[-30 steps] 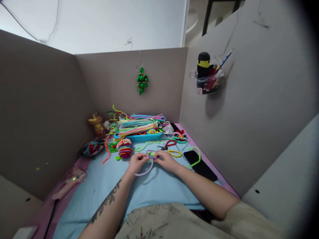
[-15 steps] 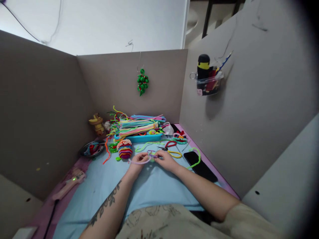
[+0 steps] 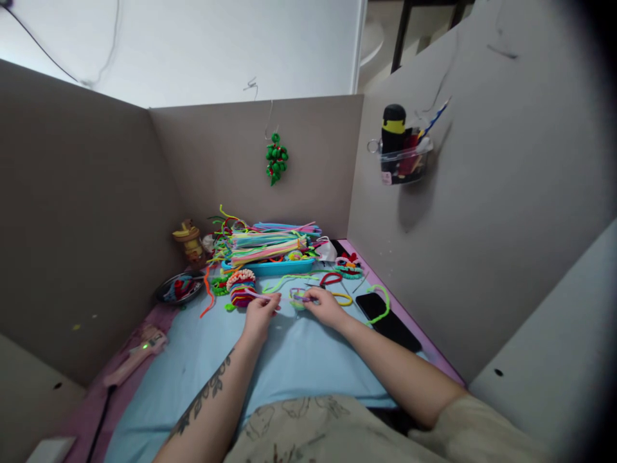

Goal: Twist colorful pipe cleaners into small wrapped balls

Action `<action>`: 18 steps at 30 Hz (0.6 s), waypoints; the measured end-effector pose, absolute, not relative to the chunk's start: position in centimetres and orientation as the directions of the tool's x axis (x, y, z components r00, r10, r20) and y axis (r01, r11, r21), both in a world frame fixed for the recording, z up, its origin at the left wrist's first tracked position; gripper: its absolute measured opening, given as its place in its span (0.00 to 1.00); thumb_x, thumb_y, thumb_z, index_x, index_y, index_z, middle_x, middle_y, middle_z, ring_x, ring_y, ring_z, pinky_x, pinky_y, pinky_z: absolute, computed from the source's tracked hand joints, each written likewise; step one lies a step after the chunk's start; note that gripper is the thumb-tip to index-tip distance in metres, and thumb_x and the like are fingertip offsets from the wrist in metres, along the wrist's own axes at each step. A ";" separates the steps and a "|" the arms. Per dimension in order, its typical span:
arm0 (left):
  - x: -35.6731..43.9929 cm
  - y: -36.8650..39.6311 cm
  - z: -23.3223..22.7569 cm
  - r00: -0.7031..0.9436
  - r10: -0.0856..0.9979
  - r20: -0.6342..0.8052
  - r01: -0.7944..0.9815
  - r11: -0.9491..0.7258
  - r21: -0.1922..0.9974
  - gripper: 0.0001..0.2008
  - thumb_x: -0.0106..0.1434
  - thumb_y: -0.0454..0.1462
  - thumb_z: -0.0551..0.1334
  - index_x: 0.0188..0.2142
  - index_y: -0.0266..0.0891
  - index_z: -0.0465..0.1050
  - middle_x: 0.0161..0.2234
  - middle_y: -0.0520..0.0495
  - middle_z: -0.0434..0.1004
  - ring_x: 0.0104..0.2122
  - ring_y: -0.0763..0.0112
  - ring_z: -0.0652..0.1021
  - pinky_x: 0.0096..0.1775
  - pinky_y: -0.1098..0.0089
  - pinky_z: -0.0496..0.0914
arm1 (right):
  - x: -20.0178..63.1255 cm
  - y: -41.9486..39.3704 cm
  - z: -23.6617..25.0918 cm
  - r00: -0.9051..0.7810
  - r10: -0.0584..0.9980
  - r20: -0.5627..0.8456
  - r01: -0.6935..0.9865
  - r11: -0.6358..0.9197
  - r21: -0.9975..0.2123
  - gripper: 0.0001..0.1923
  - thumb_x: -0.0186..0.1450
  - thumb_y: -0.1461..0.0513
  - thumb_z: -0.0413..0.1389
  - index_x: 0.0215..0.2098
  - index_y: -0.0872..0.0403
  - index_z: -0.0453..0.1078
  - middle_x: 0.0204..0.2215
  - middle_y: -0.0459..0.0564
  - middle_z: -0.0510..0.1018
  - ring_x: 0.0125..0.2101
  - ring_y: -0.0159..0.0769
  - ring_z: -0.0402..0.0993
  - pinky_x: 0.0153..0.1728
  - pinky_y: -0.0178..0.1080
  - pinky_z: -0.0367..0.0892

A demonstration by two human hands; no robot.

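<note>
Both my hands work a lilac pipe cleaner (image 3: 282, 298) above the light blue cloth (image 3: 289, 360). My left hand (image 3: 258, 315) pinches its left stretch, pulled out straight towards the striped woven ball (image 3: 241, 289). My right hand (image 3: 324, 304) pinches the twisted lilac and green knot (image 3: 299, 298) at the other end. A yellow loop (image 3: 341, 298) and red-handled scissors (image 3: 326, 280) lie just beyond my right hand.
A blue tray (image 3: 270, 265) piled with coloured pipe cleaners stands at the back. A black phone (image 3: 390, 321) lies right, a metal bowl (image 3: 179, 287) and pink glue gun (image 3: 137, 357) left. Grey partitions enclose the desk; a green ornament (image 3: 276, 157) hangs on the back one.
The drooping lilac loop has been drawn up and pulled straight. My left hand slid left and slightly forward along it; my right hand stayed on the knot.
</note>
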State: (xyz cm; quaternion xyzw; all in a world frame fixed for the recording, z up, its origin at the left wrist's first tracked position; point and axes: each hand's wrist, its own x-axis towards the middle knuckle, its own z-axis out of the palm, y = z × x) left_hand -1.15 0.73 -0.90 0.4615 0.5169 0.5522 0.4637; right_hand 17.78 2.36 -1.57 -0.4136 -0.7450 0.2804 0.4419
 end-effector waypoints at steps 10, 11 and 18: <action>-1.9 0.9 -0.9 0.056 0.976 -0.212 -0.380 0.217 0.899 0.15 0.46 0.38 0.70 0.32 0.34 0.72 0.34 0.45 0.75 0.31 0.72 0.75 0.32 0.73 0.70 | 18.6 3.0 -1.6 -0.443 0.882 0.162 -0.108 0.127 -0.986 0.16 0.48 0.54 0.64 0.25 0.57 0.66 0.19 0.41 0.66 0.21 0.27 0.59 0.25 0.31 0.54; -1.8 0.8 -0.9 0.120 0.970 -0.213 -0.406 0.244 0.881 0.15 0.47 0.39 0.70 0.33 0.35 0.71 0.34 0.45 0.74 0.32 0.71 0.75 0.33 0.70 0.71 | 18.5 3.0 -1.6 -0.442 0.880 0.173 -0.160 0.112 -0.981 0.17 0.47 0.54 0.65 0.25 0.57 0.67 0.20 0.41 0.67 0.22 0.27 0.60 0.26 0.32 0.55; -1.5 0.4 -0.9 0.309 0.930 -0.199 -0.485 0.334 0.808 0.14 0.53 0.37 0.67 0.36 0.39 0.64 0.34 0.47 0.74 0.31 0.67 0.78 0.32 0.65 0.75 | 18.1 2.7 -1.9 -0.429 0.888 0.164 -0.359 -0.001 -0.934 0.16 0.48 0.53 0.65 0.28 0.56 0.70 0.24 0.45 0.72 0.26 0.30 0.65 0.31 0.34 0.59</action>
